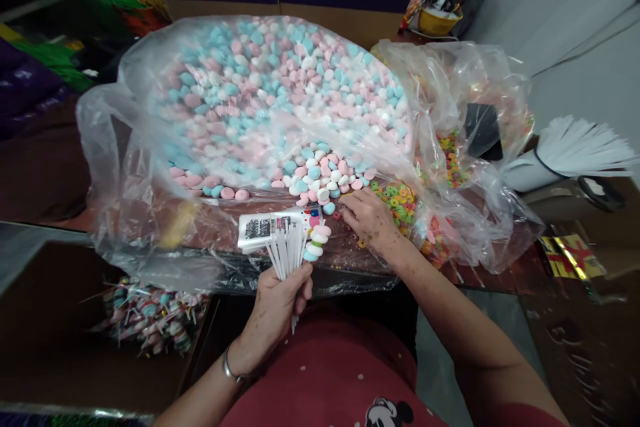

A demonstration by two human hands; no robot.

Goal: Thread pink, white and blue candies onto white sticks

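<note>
My left hand (283, 297) is closed around a bundle of thin white sticks (284, 252), which fan out at the top. On one of them is a stack of pink, white and blue marshmallows (317, 243) with a green ring among them. My right hand (373, 221) reaches over the table with its fingers apart and slightly bent. Its fingertips are beside small reddish rings and the edge of a marshmallow pile (323, 177). Close to its wrist lies a heap of colourful ring-shaped candies (400, 202). Behind the sticks is a white printed packet (257, 230).
A large clear bag of marshmallows (285, 80) covers much of the table. To its right lies another clear bag (470, 80) with ring candies. White strips (585, 147) stand in a holder at far right. A cardboard box at lower left holds wrapped candy sticks (150, 317).
</note>
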